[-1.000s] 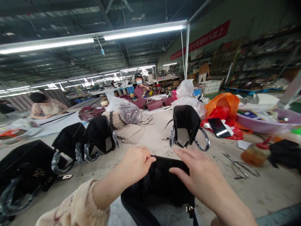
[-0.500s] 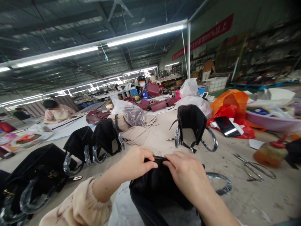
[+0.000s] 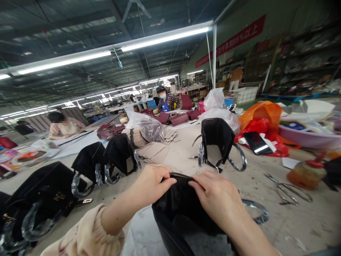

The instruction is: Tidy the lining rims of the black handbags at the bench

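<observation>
Bowing slightly between the two grips, the rim (image 3: 182, 175) of the black bag (image 3: 183, 202) is exposed over a longer stretch than a moment ago, the hands having been set wider; adjustment of the edge seems to be under way. The rim is pinched by the left hand (image 3: 153, 180) and the right hand (image 3: 218, 192). At the near centre of the table (image 3: 290, 231), the bag is held gaping, its dark sides soft and faintly glossy.
</observation>
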A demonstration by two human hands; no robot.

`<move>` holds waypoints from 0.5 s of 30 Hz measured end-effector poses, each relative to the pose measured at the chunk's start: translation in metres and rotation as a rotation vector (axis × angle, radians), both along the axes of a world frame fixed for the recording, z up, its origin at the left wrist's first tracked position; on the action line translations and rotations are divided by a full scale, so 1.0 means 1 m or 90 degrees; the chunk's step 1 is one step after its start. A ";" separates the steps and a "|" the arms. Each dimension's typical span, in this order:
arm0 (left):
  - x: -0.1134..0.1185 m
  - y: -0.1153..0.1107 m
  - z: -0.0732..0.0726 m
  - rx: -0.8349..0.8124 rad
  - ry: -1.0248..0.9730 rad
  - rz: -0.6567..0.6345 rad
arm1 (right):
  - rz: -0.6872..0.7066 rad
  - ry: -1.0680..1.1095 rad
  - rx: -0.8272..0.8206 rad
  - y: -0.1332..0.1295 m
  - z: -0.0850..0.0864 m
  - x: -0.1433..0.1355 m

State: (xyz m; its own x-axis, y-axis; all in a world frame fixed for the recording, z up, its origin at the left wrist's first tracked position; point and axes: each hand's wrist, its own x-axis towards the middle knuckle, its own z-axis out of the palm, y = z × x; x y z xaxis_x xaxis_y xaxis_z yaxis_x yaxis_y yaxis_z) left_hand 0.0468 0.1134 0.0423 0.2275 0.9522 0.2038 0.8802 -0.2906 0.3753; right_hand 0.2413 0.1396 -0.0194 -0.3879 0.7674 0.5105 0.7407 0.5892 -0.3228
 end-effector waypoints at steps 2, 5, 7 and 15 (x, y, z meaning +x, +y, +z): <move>0.001 0.001 -0.001 -0.001 -0.002 0.005 | -0.002 0.002 0.003 -0.001 0.000 0.001; 0.002 0.003 0.000 -0.002 0.005 -0.014 | 0.004 0.005 -0.014 -0.001 0.001 0.004; 0.003 0.004 0.000 0.004 0.014 -0.024 | 0.010 0.006 -0.030 0.000 0.001 0.005; 0.007 0.006 0.000 0.002 0.077 -0.004 | 0.012 -0.003 -0.019 -0.002 0.003 0.009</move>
